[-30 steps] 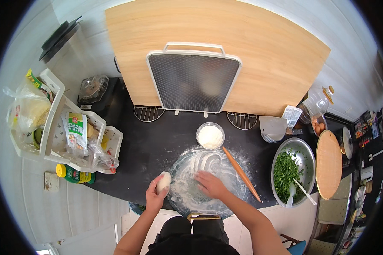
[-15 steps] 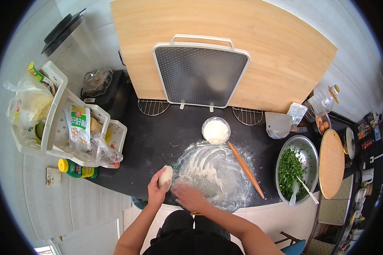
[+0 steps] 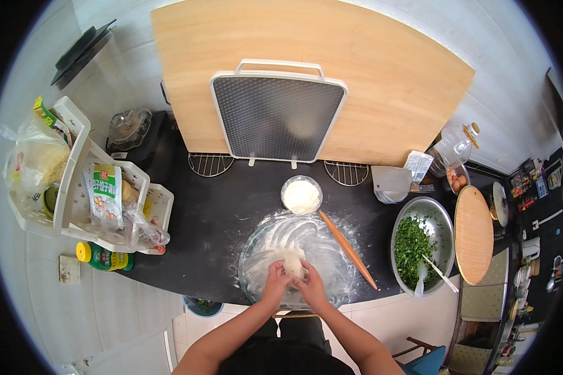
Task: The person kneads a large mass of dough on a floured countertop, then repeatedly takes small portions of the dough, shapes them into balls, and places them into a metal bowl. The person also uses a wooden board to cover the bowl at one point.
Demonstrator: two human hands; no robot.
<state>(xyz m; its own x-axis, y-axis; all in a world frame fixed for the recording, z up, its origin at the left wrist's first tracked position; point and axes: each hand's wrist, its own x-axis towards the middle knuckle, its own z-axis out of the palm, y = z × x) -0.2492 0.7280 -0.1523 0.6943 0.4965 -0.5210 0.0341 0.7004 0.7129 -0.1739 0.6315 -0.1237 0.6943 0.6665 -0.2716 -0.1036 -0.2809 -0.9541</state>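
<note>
A pale lump of dough [image 3: 294, 267] is held between both hands over a round glass board [image 3: 331, 275] dusted with flour. My left hand [image 3: 276, 280] closes on the dough's left side. From the other side my right hand [image 3: 311, 286] grips it, fingers curled in. The fingertips are partly hidden by the dough. A tapered wooden rolling pin [image 3: 349, 250] lies slanting across the board's right part. Just behind the board stands a small clear bowl of white flour [image 3: 301, 195].
A steel bowl [image 3: 445, 234] of chopped greens, with a spoon and chopsticks, stands right, beside a round wooden board [image 3: 473, 237]. White plastic baskets [image 3: 75, 206] and a green bottle [image 3: 109, 257] are left. A dark textured cutting board [image 3: 278, 115] leans behind.
My left hand has brought the dough rightward over the board. My right hand, which was sweeping over the flour, now holds the dough too. The view has shifted slightly.
</note>
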